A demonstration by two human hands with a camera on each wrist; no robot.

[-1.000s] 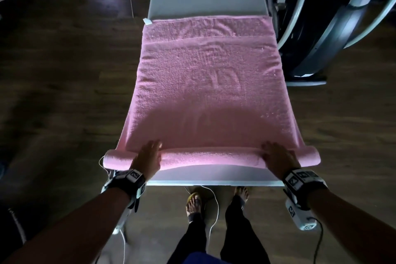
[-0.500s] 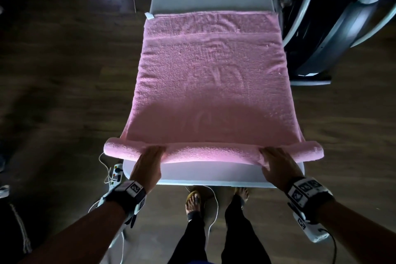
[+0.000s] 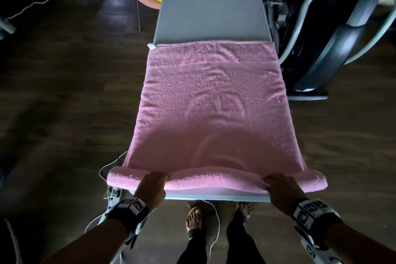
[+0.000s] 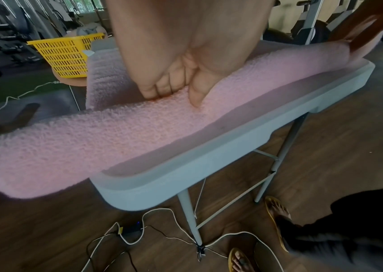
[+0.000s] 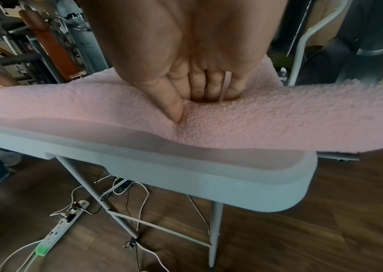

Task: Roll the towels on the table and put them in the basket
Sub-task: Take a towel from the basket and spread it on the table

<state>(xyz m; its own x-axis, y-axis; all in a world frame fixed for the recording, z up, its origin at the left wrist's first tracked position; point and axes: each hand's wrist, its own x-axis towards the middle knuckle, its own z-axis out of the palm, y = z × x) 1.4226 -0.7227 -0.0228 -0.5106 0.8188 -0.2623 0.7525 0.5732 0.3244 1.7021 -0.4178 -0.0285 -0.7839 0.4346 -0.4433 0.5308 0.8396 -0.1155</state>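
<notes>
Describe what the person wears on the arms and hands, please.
Both forearms are bare, with no sleeves or gloves. Each wrist carries a black strap with white square marker tags, just behind the left hand and the right hand. A white device with a dark cable hangs below the right wrist.

No legible text, brand or number appears; the black wrist bands [image 3: 130, 210] carry only square black-and-white coded markers, and distant lettering on gym equipment stays unreadable.
</notes>
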